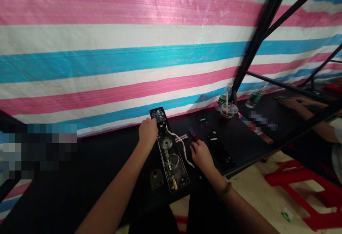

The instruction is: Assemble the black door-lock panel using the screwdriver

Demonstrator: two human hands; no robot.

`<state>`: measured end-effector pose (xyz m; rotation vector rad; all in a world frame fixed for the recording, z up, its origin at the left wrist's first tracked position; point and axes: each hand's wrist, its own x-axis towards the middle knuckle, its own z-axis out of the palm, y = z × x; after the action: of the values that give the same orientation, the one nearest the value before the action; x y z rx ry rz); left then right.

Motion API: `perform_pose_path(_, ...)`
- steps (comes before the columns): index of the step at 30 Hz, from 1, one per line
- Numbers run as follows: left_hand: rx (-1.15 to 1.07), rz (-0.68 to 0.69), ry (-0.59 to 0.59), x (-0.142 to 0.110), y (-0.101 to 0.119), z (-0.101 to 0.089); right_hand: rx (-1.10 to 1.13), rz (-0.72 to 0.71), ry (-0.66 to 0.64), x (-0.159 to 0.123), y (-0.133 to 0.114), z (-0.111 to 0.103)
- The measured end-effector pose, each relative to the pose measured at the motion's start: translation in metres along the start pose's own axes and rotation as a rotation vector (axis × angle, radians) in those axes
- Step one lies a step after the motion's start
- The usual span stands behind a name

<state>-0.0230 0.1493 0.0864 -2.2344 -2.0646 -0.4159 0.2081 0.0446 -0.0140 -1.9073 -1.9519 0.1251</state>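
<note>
Fingers curl: left hand [148, 131] at the 11 o'clock side of the case [167, 153], right hand [202, 154] by the screwdriver [191, 131] at its 2 o'clock (pinching, I cannot tell). Case, 12 o'clock ahead, seems stiff, its wire [184, 149] fragile; hold by rims.

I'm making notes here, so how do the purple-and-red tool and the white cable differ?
The purple-and-red tool is straight, while the white cable bends. The tool is shorter than the cable. The right hand is at the tool's red end; the cable lies apart from that hand. Both lie at least partly on the black table.
</note>
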Motion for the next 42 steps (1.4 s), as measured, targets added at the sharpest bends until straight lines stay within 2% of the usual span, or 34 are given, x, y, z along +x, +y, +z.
perform_pose_path(3, -0.004, -0.022, 0.028, -0.006, 0.008, 0.002, 0.019, 0.005, 0.071, 0.001, -0.009, -0.001)
perform_pose_path(7, -0.081, -0.081, 0.110, -0.011, 0.007, 0.000, 0.269, -0.154, 0.205, 0.022, -0.052, -0.010)
perform_pose_path(10, -0.380, -0.180, 0.316, -0.022, -0.004, -0.001, 0.280, -0.269, 0.144, 0.046, -0.091, -0.012)
perform_pose_path(12, -0.632, -0.290, 0.466, -0.042, -0.009, 0.003, 0.222, -0.312, 0.064, 0.062, -0.109, -0.009)
perform_pose_path(13, -0.721, -0.344, 0.498, -0.055, -0.009, 0.007, 0.202, -0.321, 0.028, 0.069, -0.115, -0.007)
perform_pose_path(15, -0.815, -0.414, 0.459, -0.090, -0.003, 0.020, 0.197, -0.314, -0.024, 0.079, -0.121, -0.003)
perform_pose_path(17, -0.885, -0.398, 0.336, -0.128, 0.010, 0.037, 0.232, -0.283, -0.053, 0.084, -0.124, 0.000)
perform_pose_path(19, -0.928, -0.327, 0.200, -0.161, 0.027, 0.054, 0.288, -0.219, -0.064, 0.088, -0.126, -0.002)
perform_pose_path(22, -0.926, -0.218, 0.148, -0.189, 0.048, 0.073, 0.374, -0.207, -0.040, 0.098, -0.131, -0.015)
perform_pose_path(25, -0.913, -0.174, 0.145, -0.196, 0.054, 0.083, 0.343, -0.326, -0.004, 0.112, -0.131, -0.035)
perform_pose_path(29, -0.922, -0.157, 0.155, -0.195, 0.051, 0.087, 0.050, -0.210, -0.154, 0.124, -0.117, -0.050)
perform_pose_path(31, -0.916, -0.157, 0.154, -0.195, 0.050, 0.087, -0.006, -0.194, -0.217, 0.126, -0.113, -0.050)
perform_pose_path(38, -0.900, -0.154, 0.153, -0.197, 0.052, 0.085, -0.078, -0.209, -0.258, 0.135, -0.130, -0.045)
perform_pose_path(42, -0.903, -0.153, 0.167, -0.197, 0.053, 0.084, -0.093, -0.220, -0.284, 0.139, -0.130, -0.048)
